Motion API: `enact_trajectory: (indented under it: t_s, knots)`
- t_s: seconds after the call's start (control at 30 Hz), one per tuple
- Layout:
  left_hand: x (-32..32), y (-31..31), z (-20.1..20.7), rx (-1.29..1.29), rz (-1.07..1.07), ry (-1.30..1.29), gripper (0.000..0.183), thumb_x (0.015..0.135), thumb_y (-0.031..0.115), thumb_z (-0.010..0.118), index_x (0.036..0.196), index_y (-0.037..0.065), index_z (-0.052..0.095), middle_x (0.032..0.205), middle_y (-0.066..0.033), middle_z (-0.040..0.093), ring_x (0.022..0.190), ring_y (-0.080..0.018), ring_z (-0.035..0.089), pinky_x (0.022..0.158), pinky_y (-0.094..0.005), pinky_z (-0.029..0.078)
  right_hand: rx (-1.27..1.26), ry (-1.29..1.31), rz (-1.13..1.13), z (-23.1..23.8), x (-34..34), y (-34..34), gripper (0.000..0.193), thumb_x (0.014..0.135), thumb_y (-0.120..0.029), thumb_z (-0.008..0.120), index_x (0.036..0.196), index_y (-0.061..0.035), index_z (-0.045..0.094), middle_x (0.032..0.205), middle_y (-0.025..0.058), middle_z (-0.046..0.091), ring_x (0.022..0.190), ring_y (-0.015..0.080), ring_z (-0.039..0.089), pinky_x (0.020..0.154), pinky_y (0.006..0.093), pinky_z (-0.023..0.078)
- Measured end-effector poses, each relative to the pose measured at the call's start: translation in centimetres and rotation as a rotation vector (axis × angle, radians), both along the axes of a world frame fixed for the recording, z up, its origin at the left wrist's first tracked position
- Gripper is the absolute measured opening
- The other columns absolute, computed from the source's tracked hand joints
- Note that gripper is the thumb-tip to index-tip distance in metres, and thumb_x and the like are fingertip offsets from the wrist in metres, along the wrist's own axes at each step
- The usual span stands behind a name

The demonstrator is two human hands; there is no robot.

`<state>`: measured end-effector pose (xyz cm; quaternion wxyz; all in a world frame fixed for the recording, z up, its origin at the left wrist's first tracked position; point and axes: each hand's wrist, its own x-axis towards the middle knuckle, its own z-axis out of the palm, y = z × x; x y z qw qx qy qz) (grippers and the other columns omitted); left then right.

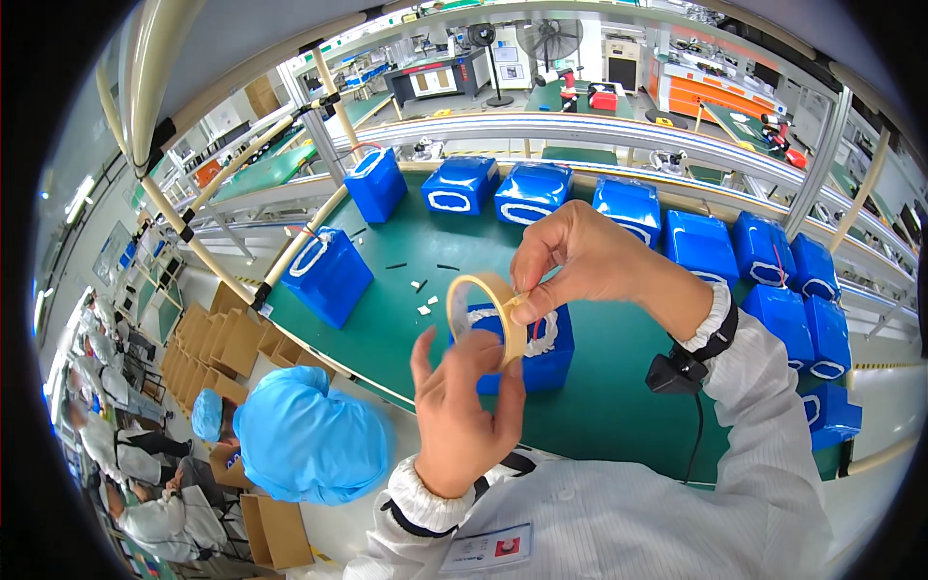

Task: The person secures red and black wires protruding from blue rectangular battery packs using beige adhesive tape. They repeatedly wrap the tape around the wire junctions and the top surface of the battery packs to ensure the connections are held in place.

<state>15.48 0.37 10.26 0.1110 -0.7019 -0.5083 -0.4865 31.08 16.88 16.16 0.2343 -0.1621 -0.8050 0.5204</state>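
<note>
Tape roll (515,340), a pale yellow ring with a broad, smooth outer band, is tilted up on edge between our two hands, its open middle facing left. Our left hand (462,411) holds it from below, a blurred finger in the ring and the thumb against the band, the other fingers loosely spread. Our right hand (590,266) comes across from above, thumb and forefinger pinching the tape at the upper rim.

Just beneath our hands stands a glossy blue block (551,362) with a white looped edging and a bit of red wire. It rests on a green tabletop (411,237); to the left of our hands lie white scraps (424,310) and a black strip (448,267). More blue blocks (461,184) line the table beyond us and to our right. Near our left forearm we see a person in a light blue cap (314,435), with cardboard boxes (235,343) farther out; well ahead stands a large fan (549,39).
</note>
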Motion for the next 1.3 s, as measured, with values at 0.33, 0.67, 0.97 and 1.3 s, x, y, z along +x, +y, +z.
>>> enact_trajectory:
  t_s: [0.33,0.67,0.97,1.3]
  knots:
    - [-0.8,3.6,0.4,-0.209,-0.382,-0.621,0.02,0.098,0.009,0.064,0.112,-0.002,0.055,0.079,-0.0108,0.071,0.07,-0.0171,0.072,0.061,-0.0264,0.055,0.463,0.113,-0.242,-0.6,-0.5,-2.5,0.019,0.066,-0.01,0.088,0.072,-0.005,0.071,0.079,0.005,0.07,0.076,0.0173,0.067,0.071,0.0303,0.051]
    - [-2.3,3.2,1.6,-0.22,-0.287,-0.214,0.012,0.098,0.007,0.063,0.106,0.001,0.058,0.076,-0.0119,0.07,0.064,-0.0214,0.071,0.056,-0.0293,0.053,0.604,0.0,0.101,0.9,0.7,-1.9,0.017,0.08,-0.021,0.076,0.085,-0.0056,0.071,0.075,0.009,0.068,0.072,0.0265,0.064,0.065,0.0382,0.049]
    - [-2.7,3.9,1.8,-0.125,-0.25,0.019,0.015,0.092,0.001,0.067,0.104,0.002,0.058,0.075,-0.0138,0.066,0.063,-0.0329,0.065,0.055,-0.0369,0.051,0.797,-0.382,0.156,3.1,0.7,-2.7,0.013,0.089,-0.015,0.067,0.095,-0.0057,0.072,0.079,0.0086,0.064,0.084,0.028,0.06,0.069,0.041,0.048]
    - [-3.2,3.5,2.3,-0.217,-0.274,-0.058,0.013,0.095,0.001,0.064,0.107,-0.002,0.06,0.083,-0.0122,0.072,0.071,-0.0213,0.072,0.065,-0.0285,0.055,0.816,-0.213,-0.02,1.9,0.9,-3.0,0.007,0.082,-0.013,0.073,0.086,-0.0073,0.073,0.08,0.0072,0.067,0.081,0.0274,0.063,0.07,0.0379,0.048]
